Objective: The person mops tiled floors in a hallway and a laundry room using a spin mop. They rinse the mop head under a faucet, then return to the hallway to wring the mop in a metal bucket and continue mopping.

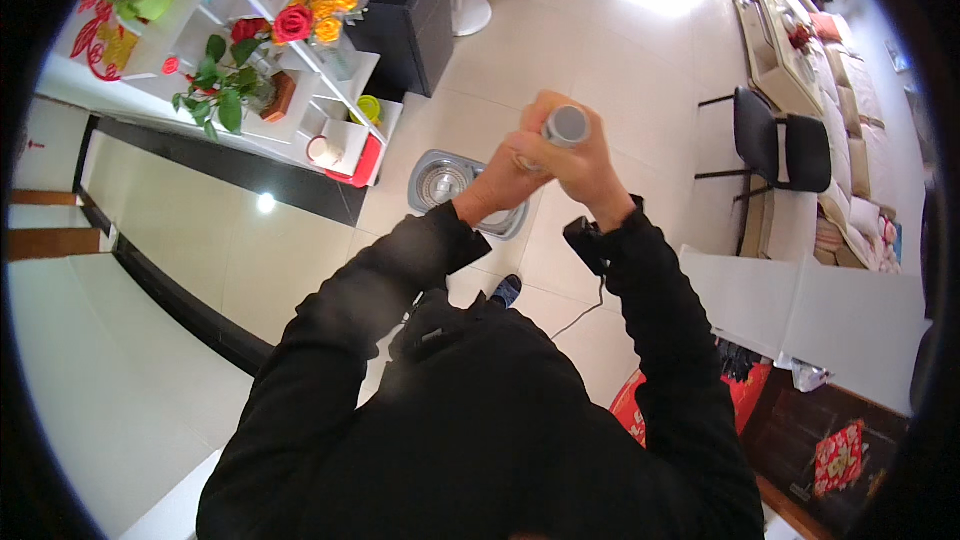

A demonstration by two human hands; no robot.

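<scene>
Both fists are closed around one upright pole, apparently a mop handle, whose round grey end cap (568,125) faces up at me. My right hand (592,169) wraps it just under the cap. My left hand (501,178) grips close against the right one, seemingly lower down. Below them on the floor stands a grey spin-mop bucket (415,199) with a round perforated metal basket (437,181). My left hand and forearm cover part of the bucket. The pole's lower end is hidden behind my hands.
A white shelf unit (322,75) with flowers and potted plants stands front left, beside a black cabinet (420,22). To the right are a black chair (802,154) and a white table (847,315). A cable (581,317) hangs from my right cuff.
</scene>
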